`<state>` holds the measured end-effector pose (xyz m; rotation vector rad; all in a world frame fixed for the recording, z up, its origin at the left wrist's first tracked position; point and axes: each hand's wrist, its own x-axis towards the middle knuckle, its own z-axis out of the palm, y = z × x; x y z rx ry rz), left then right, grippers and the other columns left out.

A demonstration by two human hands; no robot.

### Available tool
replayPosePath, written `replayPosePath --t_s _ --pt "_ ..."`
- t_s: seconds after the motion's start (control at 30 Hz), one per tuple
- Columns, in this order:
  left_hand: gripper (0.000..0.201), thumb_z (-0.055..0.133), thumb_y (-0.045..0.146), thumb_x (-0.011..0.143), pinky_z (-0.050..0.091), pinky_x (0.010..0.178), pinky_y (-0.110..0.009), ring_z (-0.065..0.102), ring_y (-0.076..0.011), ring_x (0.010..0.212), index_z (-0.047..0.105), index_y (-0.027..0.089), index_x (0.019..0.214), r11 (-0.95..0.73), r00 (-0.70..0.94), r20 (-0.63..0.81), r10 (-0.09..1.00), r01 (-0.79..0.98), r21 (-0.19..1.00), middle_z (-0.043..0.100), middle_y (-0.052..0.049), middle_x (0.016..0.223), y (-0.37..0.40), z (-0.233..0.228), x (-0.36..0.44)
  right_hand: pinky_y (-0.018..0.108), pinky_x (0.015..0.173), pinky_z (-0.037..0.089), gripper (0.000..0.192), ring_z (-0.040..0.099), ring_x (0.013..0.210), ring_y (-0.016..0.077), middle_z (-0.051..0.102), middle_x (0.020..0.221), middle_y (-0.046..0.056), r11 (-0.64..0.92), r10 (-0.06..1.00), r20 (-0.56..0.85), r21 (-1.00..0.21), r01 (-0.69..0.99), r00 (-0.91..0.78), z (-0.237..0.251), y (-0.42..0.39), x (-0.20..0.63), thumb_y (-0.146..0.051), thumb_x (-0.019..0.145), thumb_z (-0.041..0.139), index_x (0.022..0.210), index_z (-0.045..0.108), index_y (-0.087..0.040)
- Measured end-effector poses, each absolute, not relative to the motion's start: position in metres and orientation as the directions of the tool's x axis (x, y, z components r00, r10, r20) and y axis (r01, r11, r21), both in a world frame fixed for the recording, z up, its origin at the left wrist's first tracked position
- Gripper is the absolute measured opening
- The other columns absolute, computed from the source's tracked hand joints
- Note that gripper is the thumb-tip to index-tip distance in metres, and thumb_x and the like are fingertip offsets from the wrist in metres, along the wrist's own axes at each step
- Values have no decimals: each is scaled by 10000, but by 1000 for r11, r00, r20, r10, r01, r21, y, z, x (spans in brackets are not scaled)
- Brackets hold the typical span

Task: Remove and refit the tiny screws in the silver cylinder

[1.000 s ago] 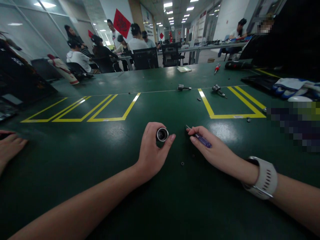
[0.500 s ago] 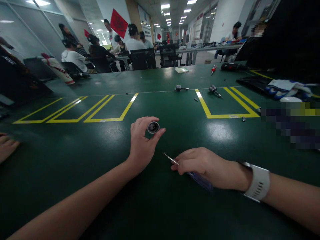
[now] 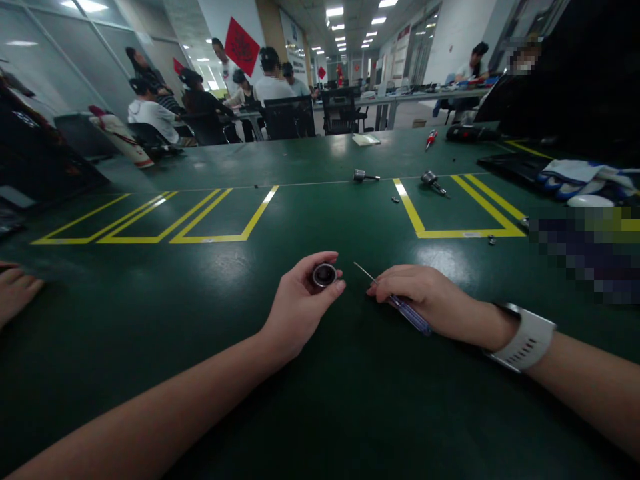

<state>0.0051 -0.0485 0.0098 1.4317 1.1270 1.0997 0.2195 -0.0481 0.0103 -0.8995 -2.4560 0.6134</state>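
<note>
Head view: the left hand [image 3: 300, 300] grasps a hollow metal cylinder [image 3: 325, 275], fingers curled around its far side and thumb along the near side. The cylinder's open end faces the camera; its inside is dark, and I cannot tell whether anything sits in it. Whether it touches the desk [image 3: 320, 413] is also unclear. Just right of the cylinder, the right hand [image 3: 425, 293], palm down, grips a purple-handled screwdriver [image 3: 411, 315], its thin shaft angled toward the cylinder with the tip apart from it. Beyond the cylinder and to its right lie two metal parts with shafts, one [image 3: 366, 176] nearer, the other [image 3: 434, 183] farther right.
</note>
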Motion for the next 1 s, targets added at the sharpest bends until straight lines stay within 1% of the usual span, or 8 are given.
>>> replayPosePath --t_s 0.2,0.43,0.53,0.6,0.7,0.77,0.87,1.0 --pt "395 620 81 710 473 956 -381 626 -182 1009 590 203 1085 -10 195 10 981 0 1000 656 -39 1088 -51 9 6 349 767 485 226 623 893 188 685 952 57 669 692 268 -587 456 -670 11 -55 217 -61 841 464 884 635 -203" --pt "358 667 138 707 498 906 -372 638 -181 956 566 175 1048 -66 152 68 986 -21 998 646 -49 1046 -49 13 8 329 770 480 246 620 907 182 675 958 60 634 685 229 -654 412 -692 11 -72 206 -19 836 444 859 620 -191" --pt "342 683 169 705 503 892 -370 642 -182 936 572 166 1028 -105 110 107 988 -26 994 654 -51 1007 -47 16 8 342 818 477 293 612 968 188 679 999 63 630 659 233 -689 357 -715 12 -84 203 10 823 438 896 627 -202" --pt "347 696 178 697 512 874 -363 646 -184 928 576 167 1022 -121 93 124 988 -42 992 660 -47 989 -47 19 8 359 868 468 261 610 994 194 685 1016 62 621 661 271 -721 308 -699 17 -91 202 -28 831 478 933 635 -210" --pt "348 703 175 689 525 854 -360 654 -191 918 583 169 1015 -110 85 116 990 -77 991 666 -41 976 -50 27 9 359 860 486 180 635 961 198 694 1026 51 490 803 313 -832 261 -508 28 -96 202 -193 842 570 1001 645 -233" --pt "344 698 159 688 527 854 -359 660 -190 907 587 170 1014 -83 95 93 991 -103 991 673 -37 970 -52 34 10 325 787 513 176 654 909 181 708 973 35 262 928 199 -950 171 -315 33 -94 205 -278 872 544 1011 647 -250" --pt "350 698 130 679 527 862 -357 667 -184 887 598 164 1013 -25 103 38 994 -129 991 685 -35 947 -57 42 12 291 741 507 196 648 788 148 701 806 13 102 978 107 -994 -35 -181 32 -88 209 -367 869 542 888 665 -217" --pt "354 707 98 657 518 891 -372 666 -184 886 623 160 996 95 74 -85 994 -137 986 703 -39 917 -63 45 17 265 623 467 210 576 591 113 618 606 -19 -57 982 -45 -997 -60 -184 20 -82 215 -376 826 606 757 620 -178"
